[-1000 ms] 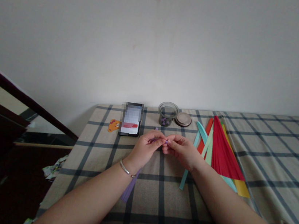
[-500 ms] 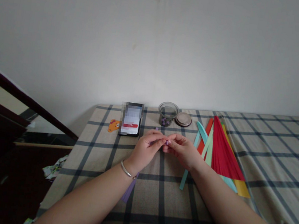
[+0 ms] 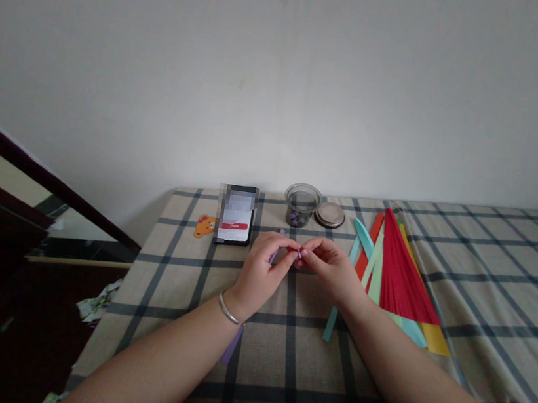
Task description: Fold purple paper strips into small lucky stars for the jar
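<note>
A tiny folded piece of purple paper (image 3: 299, 254) is pinched between the fingertips of both hands above the tablecloth. My left hand (image 3: 260, 272), with a silver bangle at the wrist, closes thumb and forefinger on its left side. From the other side, the thumb and fingers of my right hand (image 3: 332, 269) grip it too. Much of the piece is hidden by the fingertips. Purple paper strips (image 3: 231, 347) lie partly under my left hand and wrist. Just beyond the hands stands a clear plastic cup (image 3: 302, 200) with small purple pieces at its bottom.
A round lid (image 3: 330, 214) lies right of the cup. A phone (image 3: 235, 237) stands at the back left beside an orange bear cutout (image 3: 205, 226). Fanned red paper strips (image 3: 404, 285), with blue, green, orange and yellow ones, lie to the right. The checked tablecloth (image 3: 168, 287) ends at the left.
My fingers have shifted slightly around the purple piece, and my left hand's thumb and forefinger now form a wider gap behind the pinch. The other things have stayed put.
</note>
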A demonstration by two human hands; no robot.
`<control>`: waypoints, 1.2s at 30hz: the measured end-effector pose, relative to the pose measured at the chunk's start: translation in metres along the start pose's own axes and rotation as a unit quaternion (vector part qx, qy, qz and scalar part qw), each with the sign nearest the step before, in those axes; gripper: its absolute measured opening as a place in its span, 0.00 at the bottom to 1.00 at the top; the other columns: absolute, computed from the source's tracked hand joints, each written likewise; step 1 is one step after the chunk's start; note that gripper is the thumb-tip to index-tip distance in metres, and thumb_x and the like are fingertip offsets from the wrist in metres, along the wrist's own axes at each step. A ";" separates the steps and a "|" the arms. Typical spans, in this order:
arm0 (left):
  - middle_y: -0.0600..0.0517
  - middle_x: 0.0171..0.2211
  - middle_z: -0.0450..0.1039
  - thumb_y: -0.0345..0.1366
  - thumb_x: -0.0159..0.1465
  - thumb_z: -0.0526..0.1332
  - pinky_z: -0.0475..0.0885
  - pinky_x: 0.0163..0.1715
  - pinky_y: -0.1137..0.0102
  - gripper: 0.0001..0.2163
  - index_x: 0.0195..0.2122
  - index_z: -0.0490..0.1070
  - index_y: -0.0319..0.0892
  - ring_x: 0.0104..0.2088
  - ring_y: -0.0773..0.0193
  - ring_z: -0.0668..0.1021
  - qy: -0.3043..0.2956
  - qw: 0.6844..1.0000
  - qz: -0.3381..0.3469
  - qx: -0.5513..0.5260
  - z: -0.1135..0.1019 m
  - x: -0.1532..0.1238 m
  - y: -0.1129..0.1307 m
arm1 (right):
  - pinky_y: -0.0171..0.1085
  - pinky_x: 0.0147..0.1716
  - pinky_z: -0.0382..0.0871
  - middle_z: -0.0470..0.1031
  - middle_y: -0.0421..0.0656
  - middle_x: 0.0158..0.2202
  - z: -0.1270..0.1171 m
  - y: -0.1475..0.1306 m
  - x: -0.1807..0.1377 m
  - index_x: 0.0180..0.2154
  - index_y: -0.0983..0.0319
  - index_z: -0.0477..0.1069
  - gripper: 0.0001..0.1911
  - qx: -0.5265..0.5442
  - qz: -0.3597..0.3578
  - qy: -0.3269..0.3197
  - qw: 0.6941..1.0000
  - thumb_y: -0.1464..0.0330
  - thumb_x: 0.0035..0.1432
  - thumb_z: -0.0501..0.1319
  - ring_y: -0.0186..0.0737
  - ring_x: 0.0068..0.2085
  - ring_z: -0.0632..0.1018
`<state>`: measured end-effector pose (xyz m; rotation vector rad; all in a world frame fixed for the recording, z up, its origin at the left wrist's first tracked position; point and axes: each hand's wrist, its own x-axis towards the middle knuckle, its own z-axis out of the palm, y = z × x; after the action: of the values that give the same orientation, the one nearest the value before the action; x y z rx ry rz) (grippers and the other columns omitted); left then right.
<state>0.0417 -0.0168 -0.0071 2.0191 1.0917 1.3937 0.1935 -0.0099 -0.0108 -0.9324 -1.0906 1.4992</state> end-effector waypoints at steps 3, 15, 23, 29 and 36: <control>0.49 0.36 0.74 0.32 0.62 0.57 0.68 0.44 0.66 0.05 0.37 0.72 0.42 0.40 0.62 0.74 -0.008 1.000 -0.012 -0.010 0.000 -0.001 -0.001 | 0.35 0.29 0.68 0.71 0.36 0.23 0.000 0.000 0.000 0.26 0.60 0.69 0.14 -0.031 -0.022 0.013 0.999 0.59 0.42 0.69 0.32 0.25 0.72; 0.49 0.37 0.74 0.34 0.60 0.60 0.69 0.44 0.65 0.06 0.37 0.72 0.42 0.40 0.61 0.76 -0.002 0.995 -0.081 -0.058 0.005 -0.005 -0.007 | 0.33 0.24 0.61 0.69 0.38 0.23 -0.002 0.003 -0.004 0.27 0.60 0.69 0.11 -0.135 -0.084 0.036 0.987 0.59 0.48 0.66 0.32 0.24 0.68; 0.49 0.37 0.74 0.36 0.59 0.61 0.70 0.45 0.67 0.07 0.37 0.71 0.40 0.40 0.63 0.76 0.029 0.967 -0.154 -0.201 0.008 -0.004 -0.010 | 0.34 0.23 0.62 0.70 0.39 0.21 -0.002 -0.002 -0.005 0.27 0.62 0.73 0.15 -0.190 -0.038 0.025 0.981 0.56 0.54 0.59 0.33 0.23 0.69; 0.48 0.38 0.75 0.37 0.59 0.61 0.70 0.45 0.67 0.07 0.36 0.72 0.40 0.41 0.62 0.77 0.020 0.965 -0.156 -0.210 0.007 -0.002 -0.009 | 0.31 0.19 0.59 0.74 0.41 0.29 -0.002 -0.004 -0.004 0.39 0.60 0.73 0.15 -0.117 -0.020 0.003 0.993 0.58 0.53 0.61 0.34 0.26 0.72; 0.49 0.38 0.76 0.37 0.59 0.61 0.69 0.46 0.66 0.07 0.37 0.72 0.41 0.41 0.61 0.76 0.010 0.972 -0.140 -0.187 0.007 -0.002 -0.011 | 0.31 0.23 0.62 0.72 0.38 0.29 -0.005 0.000 -0.003 0.37 0.57 0.72 0.13 -0.017 -0.033 0.014 0.999 0.60 0.48 0.65 0.32 0.27 0.70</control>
<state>0.0441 -0.0119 -0.0191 1.5241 0.9883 1.3552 0.1984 -0.0119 -0.0119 -0.9292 -1.1189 1.4131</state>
